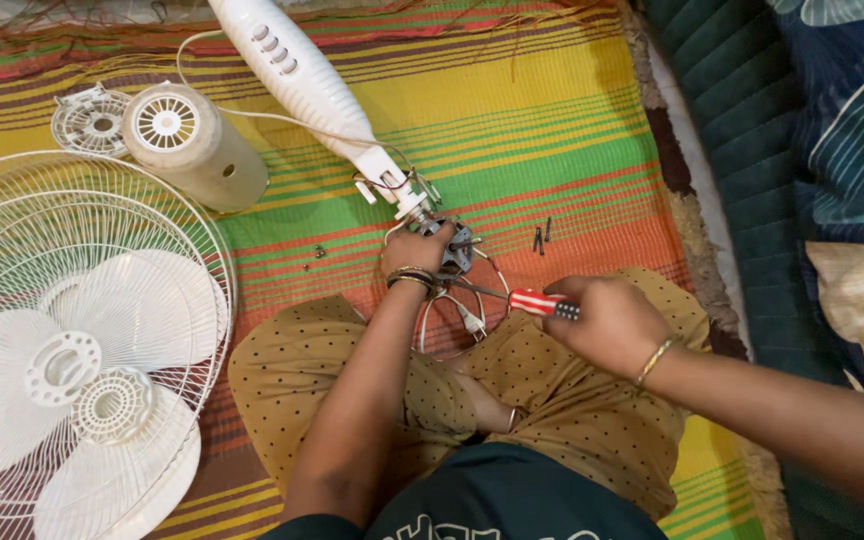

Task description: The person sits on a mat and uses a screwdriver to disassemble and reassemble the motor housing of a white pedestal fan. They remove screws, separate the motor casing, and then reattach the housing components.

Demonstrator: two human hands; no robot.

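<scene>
Motor [455, 247] of the fan sits on the striped mat [552, 130] just ahead of your knees, at the bottom end of the white fan stand [302, 75], w/ thin wires looping off it. Your left hand [417, 250] is closed around the motor, fingers wrapped over its near side, bangles at the wrist. Your right hand [607, 322] is in a tight fist grip on a screwdriver [527, 300] w/ red-and-white handle; its metal shaft runs left toward the motor, tip touching or just at the motor's lower edge, can't tell which.

White power cord [457, 320] w/ plug lies in a loop btwn your knees, right under the motor. A few dark screws [542, 237] rest on the mat just right of the motor; a couple more small bits [318, 253] lie to its left.

Further left, cream cylindrical motor cover [197, 145] lies on its side, w/ a small round white grille piece [90, 120] touching it on the far side. Big white wire fan guard [72, 330] fills the left edge, w/ white fan blades [102, 400] lying in it. Dark green quilted bedding [742, 120] runs along the right edge of the mat.
</scene>
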